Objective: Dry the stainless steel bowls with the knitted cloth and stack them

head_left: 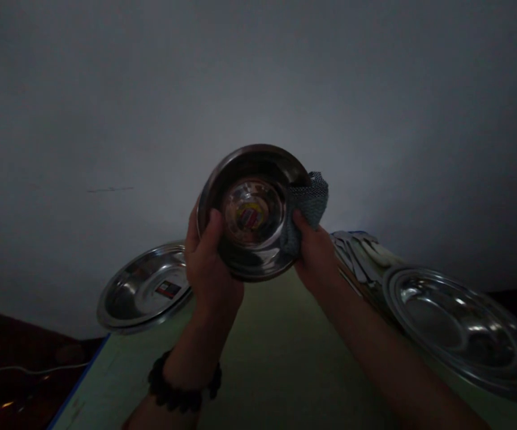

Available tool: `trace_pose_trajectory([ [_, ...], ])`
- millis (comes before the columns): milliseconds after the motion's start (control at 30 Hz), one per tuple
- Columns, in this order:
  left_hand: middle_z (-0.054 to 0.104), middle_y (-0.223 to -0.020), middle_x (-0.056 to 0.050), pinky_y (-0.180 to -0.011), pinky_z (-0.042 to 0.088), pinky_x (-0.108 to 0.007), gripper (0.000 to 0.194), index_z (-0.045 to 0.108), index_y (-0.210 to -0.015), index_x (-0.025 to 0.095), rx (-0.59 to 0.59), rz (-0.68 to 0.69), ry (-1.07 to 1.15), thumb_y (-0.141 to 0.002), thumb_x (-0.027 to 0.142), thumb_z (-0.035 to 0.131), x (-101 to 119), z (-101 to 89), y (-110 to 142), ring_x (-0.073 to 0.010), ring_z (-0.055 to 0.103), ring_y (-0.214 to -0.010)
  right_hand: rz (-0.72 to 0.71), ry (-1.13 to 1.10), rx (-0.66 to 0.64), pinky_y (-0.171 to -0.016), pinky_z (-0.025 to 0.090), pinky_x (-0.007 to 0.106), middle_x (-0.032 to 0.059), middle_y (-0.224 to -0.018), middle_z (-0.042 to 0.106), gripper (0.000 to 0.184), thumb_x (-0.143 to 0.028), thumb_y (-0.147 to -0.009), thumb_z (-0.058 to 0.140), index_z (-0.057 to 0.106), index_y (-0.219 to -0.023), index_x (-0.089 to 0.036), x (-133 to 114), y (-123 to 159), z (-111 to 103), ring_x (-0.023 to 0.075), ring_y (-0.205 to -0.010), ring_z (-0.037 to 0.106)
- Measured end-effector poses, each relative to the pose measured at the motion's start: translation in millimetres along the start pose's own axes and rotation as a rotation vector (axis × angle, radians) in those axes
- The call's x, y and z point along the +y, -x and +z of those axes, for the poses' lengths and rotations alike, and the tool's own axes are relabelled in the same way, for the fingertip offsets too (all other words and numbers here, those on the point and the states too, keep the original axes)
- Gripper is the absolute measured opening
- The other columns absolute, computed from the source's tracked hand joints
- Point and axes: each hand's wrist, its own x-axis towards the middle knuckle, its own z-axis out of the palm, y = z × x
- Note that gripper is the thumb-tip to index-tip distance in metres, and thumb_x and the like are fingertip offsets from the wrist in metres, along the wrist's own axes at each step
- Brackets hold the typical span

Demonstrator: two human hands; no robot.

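Observation:
Tilted up above the table is a round metal bowl (pixel 265 254), its inside facing me, with a red and yellow label (pixel 250 216) at its centre. My left hand (pixel 213 269) grips the bowl's left rim, thumb inside and fingers behind. A beaded dark bracelet (pixel 181 388) circles that wrist. On the opposite side, my right hand (pixel 316 254) presses a dark checked cloth (pixel 308 203) over the rim, with the thumb on the inside. The fingers behind the bowl are hidden.
A wide metal basin (pixel 128 298) with a dark label sits at the table's left. Another shiny basin (pixel 459 328) stands at right, beside several pale utensils (pixel 359 257). The greenish table (pixel 276 352) meets a grey wall (pixel 258 77). A white cord (pixel 29 370) runs at lower left.

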Motion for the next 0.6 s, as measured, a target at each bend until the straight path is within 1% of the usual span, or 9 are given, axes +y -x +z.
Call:
trace_pose_trajectory([
  [100,0.064,-0.121,-0.001,-0.102,0.044,-0.030,0.026,0.061,-0.112,0.021,0.030,-0.001,-0.080,-0.086,0.020,0.056,-1,-2.5,-1,-0.0195,0.055,-0.120,0.164,-0.049,-0.021,-0.078,0.055,0.032,0.0031,-0.095,0.074,0.020,-0.031,-0.076,0.065,0.065,-0.092,-0.020,10,9,5,0.0166,-0.083,0.069],
  [200,0.062,-0.126,0.001,-0.103,0.044,-0.031,0.031,0.056,-0.116,0.025,-0.060,0.026,-0.163,-0.086,0.023,0.057,5,-4.4,4,-0.0198,0.052,-0.124,0.393,-0.087,-0.075,-0.076,0.057,0.031,0.0043,-0.099,0.073,0.013,-0.026,-0.079,0.061,0.064,-0.090,-0.020,18,19,12,0.0166,-0.084,0.070],
  [267,0.059,-0.130,0.006,-0.108,0.040,-0.032,0.030,0.054,-0.117,0.031,-0.133,0.089,-0.228,-0.087,0.024,0.055,7,-4.2,10,-0.0182,0.045,-0.130,0.466,-0.098,-0.112,-0.077,0.057,0.030,0.0050,-0.102,0.073,0.011,-0.028,-0.082,0.058,0.063,-0.088,-0.021,20,22,15,0.0169,-0.089,0.070],
  [367,0.058,-0.130,0.012,-0.112,0.033,-0.031,0.033,0.054,-0.116,0.036,-0.178,0.190,-0.184,-0.087,0.020,0.054,5,-2.6,13,-0.0159,0.038,-0.135,0.431,-0.075,-0.169,-0.081,0.056,0.030,0.0050,-0.108,0.071,0.014,-0.029,-0.083,0.056,0.063,-0.092,-0.021,12,18,14,0.0171,-0.098,0.068],
  [433,0.059,-0.126,0.011,-0.109,0.037,-0.030,0.041,0.054,-0.115,0.033,-0.250,0.165,-0.090,-0.080,0.012,0.058,7,-3.0,8,-0.0177,0.042,-0.132,0.374,-0.047,-0.184,-0.084,0.055,0.031,0.0051,-0.109,0.070,0.015,-0.025,-0.080,0.057,0.062,-0.094,-0.020,2,10,8,0.0172,-0.097,0.068],
  [467,0.060,-0.124,0.010,-0.104,0.041,-0.029,0.044,0.055,-0.113,0.031,-0.295,0.118,-0.052,-0.076,0.009,0.060,10,-4.2,4,-0.0190,0.046,-0.128,0.340,-0.027,-0.185,-0.084,0.055,0.031,0.0050,-0.108,0.071,0.016,-0.022,-0.078,0.059,0.062,-0.094,-0.020,-4,5,5,0.0173,-0.094,0.068],
  [500,0.061,-0.122,0.008,-0.100,0.045,-0.029,0.047,0.056,-0.112,0.030,-0.364,0.022,-0.047,-0.072,0.007,0.061,14,-6.3,-1,-0.0203,0.049,-0.125,0.297,0.004,-0.180,-0.083,0.055,0.031,0.0044,-0.106,0.071,0.018,-0.019,-0.075,0.061,0.062,-0.094,-0.020,-11,1,1,0.0172,-0.091,0.069],
  [567,0.064,-0.117,0.005,-0.086,0.052,-0.028,0.040,0.059,-0.108,0.029,-0.384,-0.122,-0.088,-0.072,0.011,0.060,24,-12.3,-12,-0.0207,0.058,-0.114,0.220,0.110,-0.180,-0.080,0.055,0.032,0.0031,-0.100,0.072,0.023,-0.015,-0.070,0.065,0.062,-0.092,-0.020,-24,-7,-9,0.0174,-0.084,0.069],
  [600,0.066,-0.114,0.004,-0.082,0.054,-0.028,0.038,0.060,-0.107,0.028,-0.395,-0.154,-0.135,-0.072,0.013,0.061,30,-15.7,-17,-0.0214,0.060,-0.109,0.187,0.183,-0.187,-0.078,0.055,0.033,0.0026,-0.096,0.073,0.024,-0.015,-0.068,0.067,0.062,-0.091,-0.020,-29,-10,-14,0.0176,-0.081,0.069],
])
